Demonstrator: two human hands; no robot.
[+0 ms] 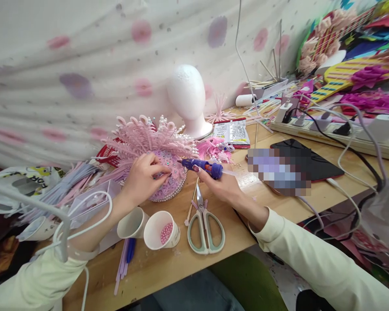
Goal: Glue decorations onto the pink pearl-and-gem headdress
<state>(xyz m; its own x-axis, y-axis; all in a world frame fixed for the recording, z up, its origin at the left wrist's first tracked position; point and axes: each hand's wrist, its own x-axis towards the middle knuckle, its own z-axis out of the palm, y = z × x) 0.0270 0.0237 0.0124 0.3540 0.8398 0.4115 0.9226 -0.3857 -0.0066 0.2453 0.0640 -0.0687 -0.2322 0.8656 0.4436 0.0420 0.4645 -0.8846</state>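
The pink headpiece (155, 155) is sitting on the wooden table (278, 203), just in front of the white foam head (188, 101); its domed body is covered in lilac and pink sequins, a band of small pearls is running round its lower edge, and curled pink fronds tipped with pearls are fanning up and outward from its top. The left hand (142, 179) is resting against the near left side of the headpiece, its fingertips pinched together on the sequined surface; what, if anything, is caught between them is too small to tell. The right hand (218, 183) is lying to the right of the headpiece with its fingers curled closed around a blue glue gun (202, 166); the gun's nozzle is pointing left and reaching the headpiece's right flank, just beside the left fingertips.

In front of the headpiece, toward the table's near edge, a pair of pale green scissors (205, 226) is lying with its blades pointing at the dome; left of the scissors, two paper cups (149, 226) are tipped on their sides, the nearer one showing pink beads inside. To the right of the headpiece a dark tablet (314, 164) is lying flat, and beyond it a power strip (327, 129) with several cables is running along the table's far side.
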